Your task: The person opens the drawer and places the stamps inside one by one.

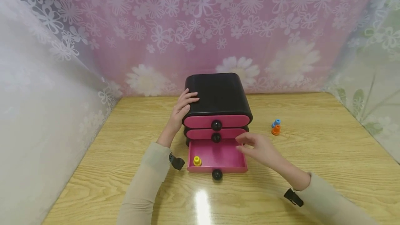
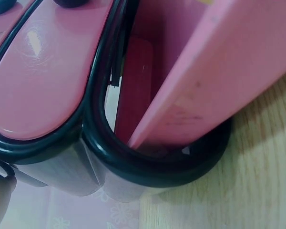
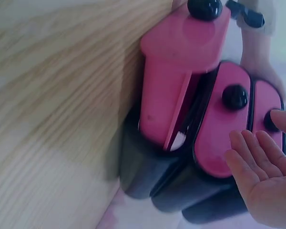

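A black drawer cabinet [image 1: 218, 91] with pink drawer fronts stands on the table, its bottom drawer [image 1: 223, 153] pulled out. In that drawer's front left corner sits a yellow cone-shaped piece [image 1: 197, 161]. My left hand [image 1: 183, 106] rests on the cabinet's left top edge, fingers spread over the black top. Over the right side of the drawer hovers my right hand [image 1: 257, 147], its thumb and fingers apart with nothing between them. The right wrist view shows that hand [image 3: 264, 169] beside the upper drawer fronts, palm bare. Both upper drawers are closed.
To the right of the cabinet, a blue cone-shaped piece [image 1: 276, 123] and an orange one [image 1: 276, 130] stand close together on the wooden table [image 1: 140, 124]. A flowered pink cloth [image 1: 175, 44] hangs behind, with pale cloths on both sides.
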Action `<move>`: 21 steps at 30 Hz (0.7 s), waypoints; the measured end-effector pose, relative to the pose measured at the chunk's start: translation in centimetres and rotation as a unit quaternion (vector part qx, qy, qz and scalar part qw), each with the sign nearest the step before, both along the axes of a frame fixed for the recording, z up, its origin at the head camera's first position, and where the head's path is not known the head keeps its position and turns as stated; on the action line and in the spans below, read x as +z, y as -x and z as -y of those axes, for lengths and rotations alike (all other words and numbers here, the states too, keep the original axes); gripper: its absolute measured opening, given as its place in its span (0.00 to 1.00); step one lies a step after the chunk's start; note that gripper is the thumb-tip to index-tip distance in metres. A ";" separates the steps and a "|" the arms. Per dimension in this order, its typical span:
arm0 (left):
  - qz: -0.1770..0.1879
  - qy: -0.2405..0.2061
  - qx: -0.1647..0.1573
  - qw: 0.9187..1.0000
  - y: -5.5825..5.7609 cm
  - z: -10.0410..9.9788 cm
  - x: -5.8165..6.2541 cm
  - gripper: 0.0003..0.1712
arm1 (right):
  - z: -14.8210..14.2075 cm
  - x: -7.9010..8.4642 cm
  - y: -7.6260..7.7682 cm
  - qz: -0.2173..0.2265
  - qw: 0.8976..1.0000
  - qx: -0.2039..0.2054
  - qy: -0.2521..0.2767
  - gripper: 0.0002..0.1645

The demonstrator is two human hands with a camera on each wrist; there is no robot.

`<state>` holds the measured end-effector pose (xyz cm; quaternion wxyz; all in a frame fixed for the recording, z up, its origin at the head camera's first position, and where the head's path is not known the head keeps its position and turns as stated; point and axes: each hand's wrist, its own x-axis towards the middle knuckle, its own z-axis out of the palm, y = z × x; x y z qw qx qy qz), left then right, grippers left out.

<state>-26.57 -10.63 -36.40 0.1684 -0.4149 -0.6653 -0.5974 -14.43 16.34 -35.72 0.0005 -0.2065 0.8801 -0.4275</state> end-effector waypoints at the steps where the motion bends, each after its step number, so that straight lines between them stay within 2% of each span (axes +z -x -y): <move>1: -0.001 0.001 -0.001 1.000 0.0 0.0 0.1 0.25 | -0.4 0.0 0.0 -0.005 1.000 -0.006 0.001 0.16; 4: 0.000 0.000 -0.004 1.000 -0.2 0.0 0.3 0.20 | -1.4 0.3 0.0 -0.023 0.999 -0.024 -0.002 0.15; 8: 0.000 -0.004 -0.006 1.000 -0.3 0.0 0.4 0.19 | -2.9 0.5 0.2 -0.043 0.998 -0.048 -0.009 0.14; 14: -0.005 -0.004 -0.001 1.000 -0.3 -0.1 0.3 0.21 | -5.3 0.7 0.9 -0.025 0.996 -0.079 -0.025 0.17; 21: -0.003 -0.001 0.004 1.000 -0.2 -0.1 0.1 0.26 | -8.2 0.2 2.1 -0.009 0.992 -0.122 -0.033 0.19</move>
